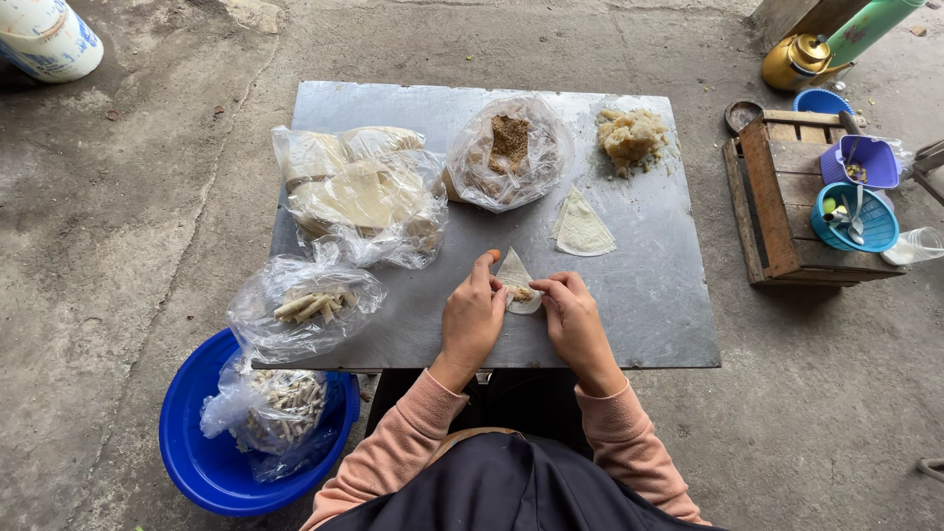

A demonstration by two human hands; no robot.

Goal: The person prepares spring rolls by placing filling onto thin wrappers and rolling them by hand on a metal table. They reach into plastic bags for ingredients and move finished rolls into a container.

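A grey metal tabletop stands on a concrete floor. The left hand and right hand both pinch a filled triangular wrapper. A spare wrapper lies near.

Pale triangular wrapper flat on metal; brown filling near its base.

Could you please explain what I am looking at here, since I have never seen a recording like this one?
There is no machine: a person wears a camera on the head, so the single picture looks down at their own two bare hands. The left hand and right hand together hold a thin triangular wrapper with some filling on it, above a grey metal table. On the table lie a spare wrapper, a bag of stacked wrappers, a bag of brown filling, a pale crumbly heap and a bag of finished rolls. A blue basin on the floor holds more rolls.
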